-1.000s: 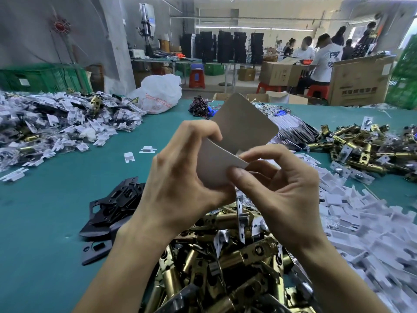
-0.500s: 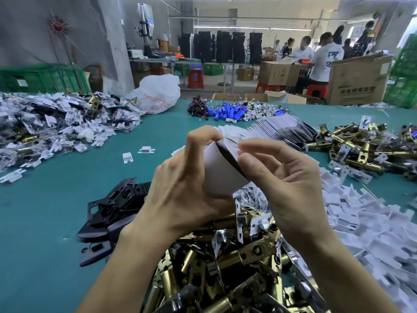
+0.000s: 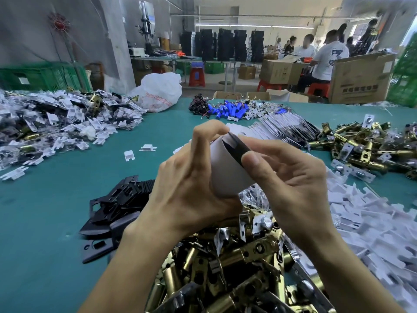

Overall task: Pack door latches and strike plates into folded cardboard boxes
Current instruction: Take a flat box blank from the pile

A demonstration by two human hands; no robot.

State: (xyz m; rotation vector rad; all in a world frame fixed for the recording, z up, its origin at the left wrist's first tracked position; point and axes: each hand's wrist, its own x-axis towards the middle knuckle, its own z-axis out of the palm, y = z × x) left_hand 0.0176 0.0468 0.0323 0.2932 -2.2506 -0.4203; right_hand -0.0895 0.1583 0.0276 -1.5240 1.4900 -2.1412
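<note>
The bench (image 3: pixel 40 233) lies bare toward its near left corner. Brass latches (image 3: pixel 228 281) crowd the near edge, black strike plates (image 3: pixel 117 199) just beside them, white cardboard pieces (image 3: pixel 374 224) along the right edge.

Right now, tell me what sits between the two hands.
In the head view, a curled white cardboard box, gripped by the left hand and the right hand.

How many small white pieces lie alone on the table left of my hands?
2. One white piece lies beyond the black plates; the second piece just right of it. More may be hidden.
</note>
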